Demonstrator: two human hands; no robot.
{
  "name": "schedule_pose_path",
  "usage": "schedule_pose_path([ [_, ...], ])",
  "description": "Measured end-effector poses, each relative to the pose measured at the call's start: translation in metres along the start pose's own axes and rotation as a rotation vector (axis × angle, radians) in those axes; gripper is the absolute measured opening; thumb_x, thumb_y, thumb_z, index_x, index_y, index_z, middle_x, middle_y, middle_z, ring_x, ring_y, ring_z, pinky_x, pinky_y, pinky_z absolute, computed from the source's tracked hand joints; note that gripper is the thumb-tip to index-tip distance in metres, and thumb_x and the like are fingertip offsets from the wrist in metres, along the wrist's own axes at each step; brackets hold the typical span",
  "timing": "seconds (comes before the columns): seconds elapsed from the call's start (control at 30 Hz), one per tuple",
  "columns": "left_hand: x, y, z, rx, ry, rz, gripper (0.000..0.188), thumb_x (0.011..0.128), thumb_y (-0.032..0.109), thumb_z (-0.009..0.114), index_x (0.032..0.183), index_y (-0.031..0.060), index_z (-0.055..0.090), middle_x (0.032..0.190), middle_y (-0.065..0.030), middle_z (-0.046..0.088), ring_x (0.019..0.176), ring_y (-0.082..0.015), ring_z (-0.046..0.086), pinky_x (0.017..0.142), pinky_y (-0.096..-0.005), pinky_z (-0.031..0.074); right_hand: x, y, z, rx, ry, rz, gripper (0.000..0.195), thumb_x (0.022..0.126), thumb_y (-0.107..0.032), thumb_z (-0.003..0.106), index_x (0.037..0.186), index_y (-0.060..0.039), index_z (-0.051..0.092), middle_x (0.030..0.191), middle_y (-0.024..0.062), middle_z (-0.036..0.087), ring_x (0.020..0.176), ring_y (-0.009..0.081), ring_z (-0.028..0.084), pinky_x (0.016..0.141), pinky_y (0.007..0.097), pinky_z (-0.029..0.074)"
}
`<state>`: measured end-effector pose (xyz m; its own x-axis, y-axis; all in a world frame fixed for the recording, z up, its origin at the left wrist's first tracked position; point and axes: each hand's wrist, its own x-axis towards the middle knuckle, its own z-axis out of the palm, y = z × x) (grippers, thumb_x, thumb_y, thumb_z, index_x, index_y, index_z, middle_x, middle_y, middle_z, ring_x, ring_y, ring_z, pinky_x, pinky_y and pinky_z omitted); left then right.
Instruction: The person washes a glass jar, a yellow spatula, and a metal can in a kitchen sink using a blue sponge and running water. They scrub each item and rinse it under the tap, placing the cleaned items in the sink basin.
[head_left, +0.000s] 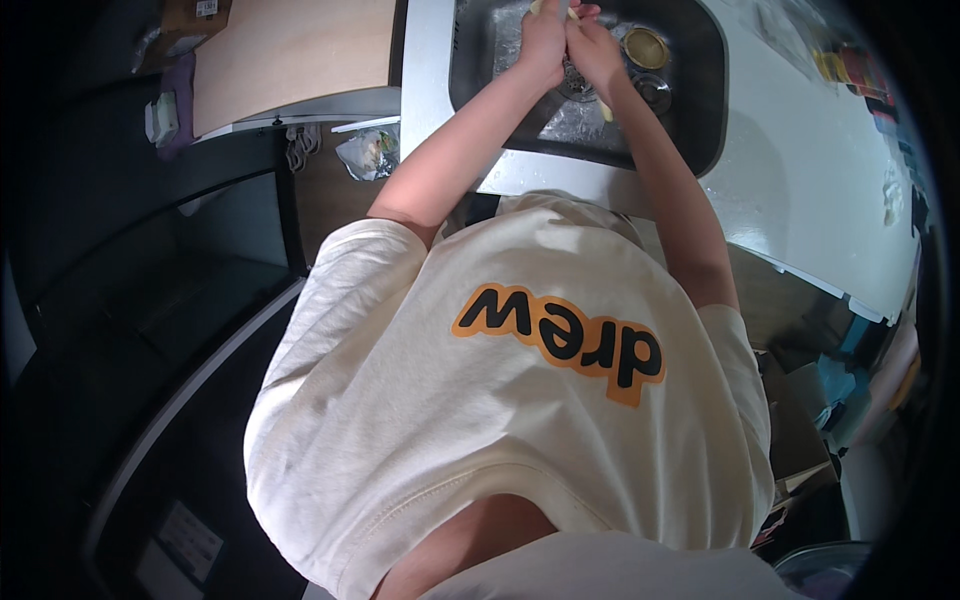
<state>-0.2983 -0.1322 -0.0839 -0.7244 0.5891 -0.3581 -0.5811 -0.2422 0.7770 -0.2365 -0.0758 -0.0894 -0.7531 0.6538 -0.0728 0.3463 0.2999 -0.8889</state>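
Both hands are together over the dark sink (705, 97), under the end of a metal faucet (564, 6). My left hand (541, 45) is curled around a pale yellow piece (535, 7), which shows at the top edge of the view. Beside it and touching it, my right hand (595, 54) has bent fingers near another bit of pale yellow; its grip is partly hidden. A pale yellow strip (606, 112) lies in the sink below my right wrist. Right of my hands sit a round gold-coloured dish or lid (646, 49) and a clear round glass vessel (652, 93). The drain strainer (577, 84) is partly covered.
A white countertop (795, 165) surrounds the sink, with plastic packaging (787, 34) at the far right. Left are a wooden-topped cabinet (300, 49), a cardboard box (184, 30) and a bag with scraps (371, 154). Boxes (799, 420) stand low on the right.
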Motion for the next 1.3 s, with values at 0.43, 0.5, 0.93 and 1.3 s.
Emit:
schedule_pose_path([
  [0.43,0.012,0.039,-0.013,-0.173,0.152,0.234,0.033,0.099,0.036,0.039,0.102,0.0058,0.052,0.093,-0.0065,0.057,0.084,-0.0154,0.055,0.078,-0.0304,0.046,0.019,0.135,0.002,-0.64,-0.218,0.158,0.044,0.083,-0.042,0.05,0.092,-0.001,0.066,0.086,0.0187,0.066,0.075,0.0289,0.066,0.075,0.0351,0.051],
  [0.5,0.015,0.03,-0.02,-0.05,0.174,0.291,0.034,0.1,0.036,0.039,0.105,0.0057,0.052,0.091,-0.0053,0.055,0.084,-0.0149,0.053,0.079,-0.0293,0.045,0.021,0.15,0.004,-0.642,-0.382,0.033,0.042,0.08,-0.038,0.057,0.1,-0.0017,0.065,0.079,0.0164,0.065,0.075,0.0257,0.066,0.063,0.0331,0.052],
  [0.93,0.005,0.006,-0.028,-0.051,0.116,0.2,0.036,0.1,0.036,0.039,0.109,0.0035,0.052,0.091,-0.0045,0.054,0.084,-0.0145,0.052,0.078,-0.0284,0.045,0.008,0.126,0.017,-0.882,-0.559,-0.177,0.041,0.077,-0.037,0.068,0.102,-0.0039,0.063,0.09,0.0174,0.067,0.083,0.0326,0.065,0.07,0.0402,0.053],
  [1.3,0.003,0.011,-0.029,-0.086,0.125,0.14,0.04,0.099,0.037,0.039,0.113,0.0015,0.05,0.094,-0.007,0.056,0.087,-0.0168,0.055,0.083,-0.0295,0.046,0.009,0.128,-0.003,0.05,0.006,0.216,0.03,0.09,-0.036,0.056,0.103,-0.0096,0.065,0.08,0.0116,0.066,0.062,0.021,0.065,0.052,0.0323,0.053],
])
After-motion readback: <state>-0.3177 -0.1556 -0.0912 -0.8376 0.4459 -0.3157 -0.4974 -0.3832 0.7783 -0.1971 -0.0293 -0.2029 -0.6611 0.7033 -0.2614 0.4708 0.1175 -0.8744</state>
